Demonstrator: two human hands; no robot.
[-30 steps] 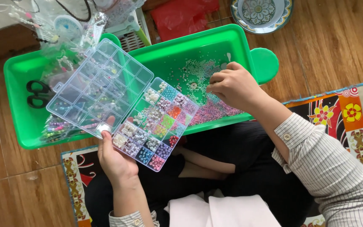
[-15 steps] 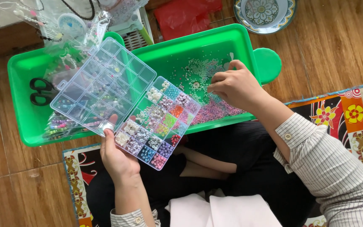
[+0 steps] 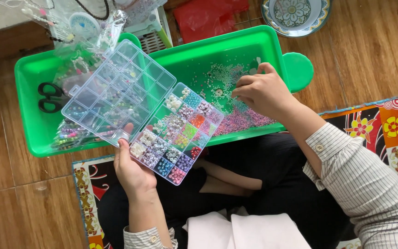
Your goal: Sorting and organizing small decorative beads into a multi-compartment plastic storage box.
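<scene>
The left hand holds a clear plastic bead organizer box by its near edge, the thumb on top and the fingers closed under it. The box hangs over the front rim of the green tray, close to the tray's middle, with its open lid reaching toward the tray's back left corner, where black scissors lie.

The box looks light and stiff, but the many small compartments are open, so any tilt can spill the beads; I judge it is best gripped at the edge and kept level. Its long axis runs diagonal, from the back left to the front right.

The right hand is over the loose beads on the tray floor, fingers curled together as if pinching; whether it holds a bead, I cannot tell.
</scene>
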